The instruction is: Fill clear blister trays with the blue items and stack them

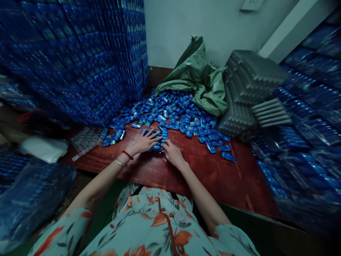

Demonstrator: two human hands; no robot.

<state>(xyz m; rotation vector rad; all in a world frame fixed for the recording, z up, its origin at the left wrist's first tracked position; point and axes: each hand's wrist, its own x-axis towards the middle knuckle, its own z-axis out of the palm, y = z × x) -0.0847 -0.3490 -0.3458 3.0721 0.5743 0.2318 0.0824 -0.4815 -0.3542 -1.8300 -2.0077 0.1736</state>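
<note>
Neat rows of small blue shiny packets (164, 135) lie in front of me on the red-brown table (197, 170). My left hand (144, 142) rests over their left side, palm down with its fingers spread, touching the packets. At their near right corner is my right hand (172, 153), fingers bent and drawn together. What its fingertips hold, if anything, is hidden. Whether a tray lies under the rows I cannot tell. Just beyond both hands spreads a loose heap of the same blue packets (165, 110).
A clear plastic tray (89, 141) lies on the left. Tall stacks of blue packets (87, 67) rise behind it. At the back a green sack (194, 80) slumps over the heap, beside stacked grey trays (250, 76). More packed blue bundles (301, 142) stand on the right.
</note>
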